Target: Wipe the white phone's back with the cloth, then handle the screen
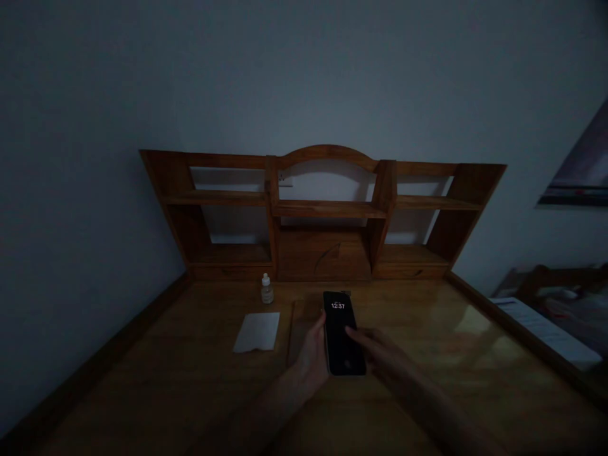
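1. The left hand (313, 358) is gripping the phone (342, 334) along its left edge, thumb side up, fingers wrapped behind and hidden.
2. The right hand (380, 353) is lying loose beside the phone, its fingers stretched out, and a fingertip (350, 330) is touching the dark screen near its middle; it is grasping nothing.
3. The phone is being held low over the middle of the counter (427, 354), long side running away from the person, and its screen is glowing with a clock reading at the top.
4. A white cloth (257, 332) is lying flat on the counter to the left of the hands, near but apart from them.
5. A small bottle (266, 289) with a white cap is standing upright just behind the cloth, close to the shelf unit.
6. A wooden shelf unit (325, 212) is sitting at the back of the counter against the wall, its compartments showing nothing inside in the dim light.
7. Something pale and flat (541, 329) is lying beyond the counter's right edge; the light is too dim to tell what it is.
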A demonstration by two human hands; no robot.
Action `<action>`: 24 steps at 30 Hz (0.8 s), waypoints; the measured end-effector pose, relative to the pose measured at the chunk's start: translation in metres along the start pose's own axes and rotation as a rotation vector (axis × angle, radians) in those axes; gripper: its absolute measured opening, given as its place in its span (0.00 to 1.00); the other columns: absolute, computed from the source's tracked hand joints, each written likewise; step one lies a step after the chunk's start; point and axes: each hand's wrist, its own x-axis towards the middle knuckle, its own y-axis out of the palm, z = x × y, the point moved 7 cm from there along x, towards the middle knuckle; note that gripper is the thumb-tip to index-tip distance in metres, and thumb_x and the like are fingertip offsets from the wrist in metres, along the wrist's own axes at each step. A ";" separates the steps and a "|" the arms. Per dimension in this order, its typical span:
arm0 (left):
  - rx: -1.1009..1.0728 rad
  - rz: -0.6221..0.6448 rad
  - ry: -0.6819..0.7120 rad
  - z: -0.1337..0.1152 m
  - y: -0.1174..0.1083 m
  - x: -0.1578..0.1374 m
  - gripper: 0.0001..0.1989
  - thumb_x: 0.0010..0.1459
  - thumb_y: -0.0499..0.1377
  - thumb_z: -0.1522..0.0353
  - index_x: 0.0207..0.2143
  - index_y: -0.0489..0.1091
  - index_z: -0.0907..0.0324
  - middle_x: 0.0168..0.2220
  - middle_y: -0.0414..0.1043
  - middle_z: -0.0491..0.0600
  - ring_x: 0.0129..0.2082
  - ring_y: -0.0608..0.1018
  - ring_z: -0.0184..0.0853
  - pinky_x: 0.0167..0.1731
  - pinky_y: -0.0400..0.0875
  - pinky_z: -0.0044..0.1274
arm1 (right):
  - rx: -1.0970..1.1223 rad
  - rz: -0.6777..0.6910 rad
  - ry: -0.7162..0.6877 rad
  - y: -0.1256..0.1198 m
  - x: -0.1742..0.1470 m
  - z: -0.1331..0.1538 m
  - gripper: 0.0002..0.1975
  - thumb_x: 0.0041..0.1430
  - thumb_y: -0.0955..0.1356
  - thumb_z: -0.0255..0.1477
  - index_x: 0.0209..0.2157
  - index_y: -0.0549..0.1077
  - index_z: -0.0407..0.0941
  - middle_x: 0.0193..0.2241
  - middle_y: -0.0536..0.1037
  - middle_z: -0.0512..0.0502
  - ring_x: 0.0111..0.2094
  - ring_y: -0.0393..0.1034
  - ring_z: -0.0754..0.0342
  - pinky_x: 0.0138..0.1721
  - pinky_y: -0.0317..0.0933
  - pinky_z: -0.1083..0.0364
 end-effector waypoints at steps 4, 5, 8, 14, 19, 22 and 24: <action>0.136 0.027 0.124 -0.017 0.004 0.006 0.18 0.64 0.50 0.58 0.40 0.71 0.63 0.36 0.77 0.56 0.44 0.77 0.43 0.49 0.67 0.32 | 0.210 -0.017 -0.006 0.008 0.011 -0.004 0.19 0.51 0.74 0.43 0.36 0.79 0.41 0.33 0.81 0.41 0.32 0.76 0.50 0.32 0.67 0.56; 0.263 0.022 0.209 -0.028 0.002 0.008 0.18 0.64 0.49 0.60 0.41 0.72 0.62 0.39 0.76 0.55 0.46 0.77 0.43 0.50 0.66 0.32 | 0.245 -0.025 -0.025 0.007 0.013 0.000 0.19 0.51 0.74 0.42 0.38 0.78 0.41 0.35 0.81 0.41 0.33 0.77 0.50 0.33 0.68 0.56; 1.005 -0.165 0.601 -0.076 -0.013 0.012 0.16 0.62 0.52 0.61 0.45 0.73 0.58 0.46 0.74 0.53 0.49 0.74 0.40 0.51 0.64 0.29 | 0.284 -0.100 -0.073 -0.006 0.018 0.017 0.19 0.52 0.74 0.40 0.41 0.77 0.42 0.38 0.81 0.41 0.35 0.77 0.49 0.34 0.69 0.55; 1.346 -0.406 0.778 -0.145 -0.064 0.020 0.27 0.54 0.61 0.66 0.57 0.66 0.59 0.33 0.69 0.49 0.40 0.72 0.42 0.47 0.60 0.31 | 0.289 -0.199 -0.088 -0.038 0.043 0.034 0.16 0.51 0.75 0.37 0.40 0.76 0.44 0.34 0.82 0.42 0.30 0.77 0.49 0.28 0.69 0.55; 1.474 -0.437 0.708 -0.152 -0.089 0.023 0.26 0.53 0.62 0.66 0.55 0.68 0.60 0.23 0.67 0.46 0.32 0.73 0.43 0.37 0.61 0.29 | 0.290 -0.204 -0.106 -0.050 0.058 0.024 0.17 0.50 0.76 0.35 0.40 0.75 0.45 0.36 0.82 0.44 0.32 0.78 0.50 0.30 0.70 0.56; 1.503 -0.390 0.673 -0.147 -0.092 0.027 0.21 0.52 0.62 0.66 0.50 0.71 0.57 0.24 0.68 0.45 0.29 0.72 0.40 0.32 0.60 0.26 | 0.287 -0.207 -0.110 -0.051 0.057 0.018 0.20 0.47 0.77 0.32 0.42 0.74 0.46 0.39 0.81 0.45 0.36 0.78 0.50 0.33 0.71 0.56; 1.505 -0.373 0.646 -0.145 -0.094 0.029 0.20 0.51 0.61 0.68 0.49 0.72 0.57 0.23 0.68 0.44 0.26 0.71 0.38 0.29 0.57 0.25 | 0.285 -0.222 -0.103 -0.051 0.054 0.016 0.21 0.46 0.77 0.31 0.44 0.74 0.46 0.41 0.81 0.44 0.37 0.78 0.49 0.34 0.71 0.55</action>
